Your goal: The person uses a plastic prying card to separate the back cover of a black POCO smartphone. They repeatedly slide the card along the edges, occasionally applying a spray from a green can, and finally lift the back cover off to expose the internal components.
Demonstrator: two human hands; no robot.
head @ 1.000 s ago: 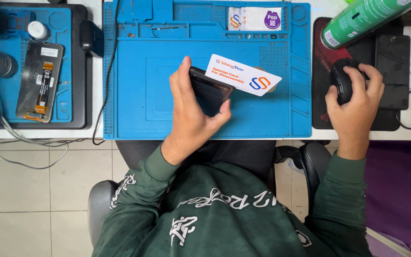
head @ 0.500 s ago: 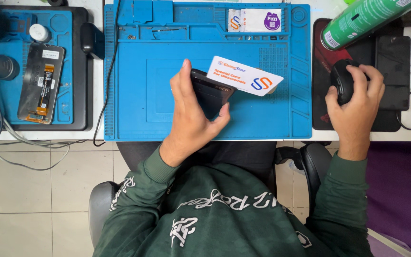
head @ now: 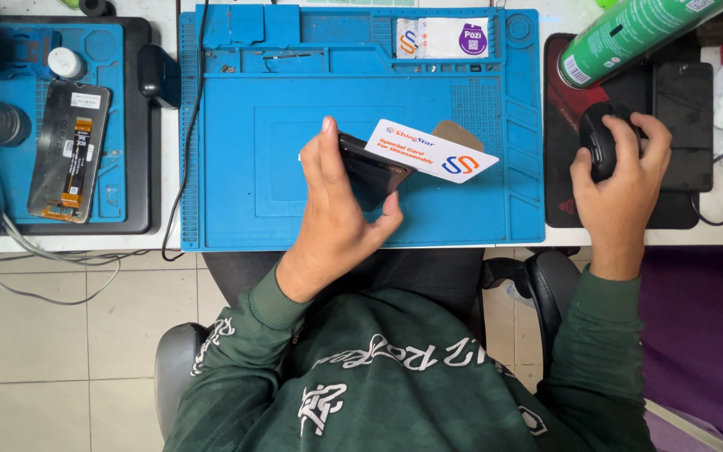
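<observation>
Plainly, held thing: a thin dark rectangular phone body [head: 371, 172], raised over the blue silicone work mat [head: 236, 167] that lies on the tabletop.
Handling: it looks light, stiff and smooth, so likely slippery on its flat faces and fragile along the thin edges; the long edges seem the safest place to take hold.
Left hand [head: 340, 213]: fingers clenched around the phone body, thumb on the near edge, the other fingers behind it.
Card: a white flat plastic card with orange and blue marks [head: 433, 151] sticks out past the fingertips, seemingly wedged at the phone's far edge; it looks bendy.
Right hand [head: 621, 180]: fingers curled loosely over a black computer mouse [head: 597, 144] on a dark mouse pad [head: 564, 180], well apart from the phone.
Beyond those fingers: a green spray can [head: 638, 33] lies tilted.
</observation>
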